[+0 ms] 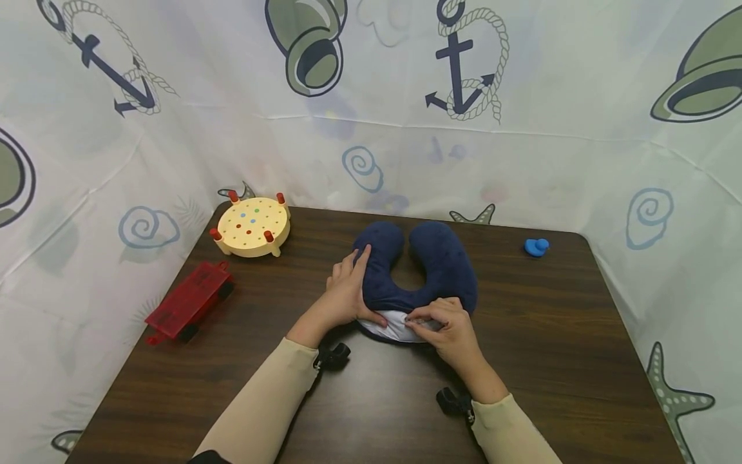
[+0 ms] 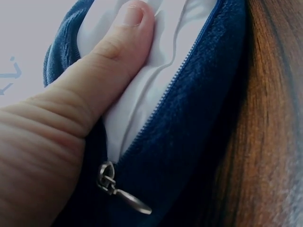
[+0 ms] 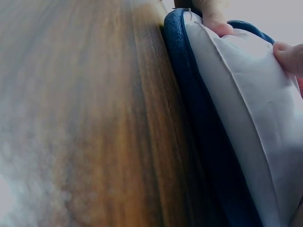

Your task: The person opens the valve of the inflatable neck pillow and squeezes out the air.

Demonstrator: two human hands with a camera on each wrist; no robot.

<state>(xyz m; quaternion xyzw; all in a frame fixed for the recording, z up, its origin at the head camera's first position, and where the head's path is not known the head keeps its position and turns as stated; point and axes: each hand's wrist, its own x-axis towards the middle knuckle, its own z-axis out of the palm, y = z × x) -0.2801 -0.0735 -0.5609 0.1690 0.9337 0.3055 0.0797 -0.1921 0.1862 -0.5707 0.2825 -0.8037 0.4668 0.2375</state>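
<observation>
A navy U-shaped neck pillow (image 1: 449,267) lay on the dark wooden table (image 1: 551,335), beyond and between two hands. The left hand (image 1: 344,290) spread against its left side, thumb on white inner fabric (image 1: 397,330) showing through the unzipped near edge; the right hand (image 1: 453,332) pinched that fabric, right of the thumb.

Downward head view, wrist close-ups, shared pillow (image 1: 452,274)

Soft, even light in here; a pale sheen sits on the bench (image 1: 377,399), its grain blurring in the right-wrist view.
</observation>
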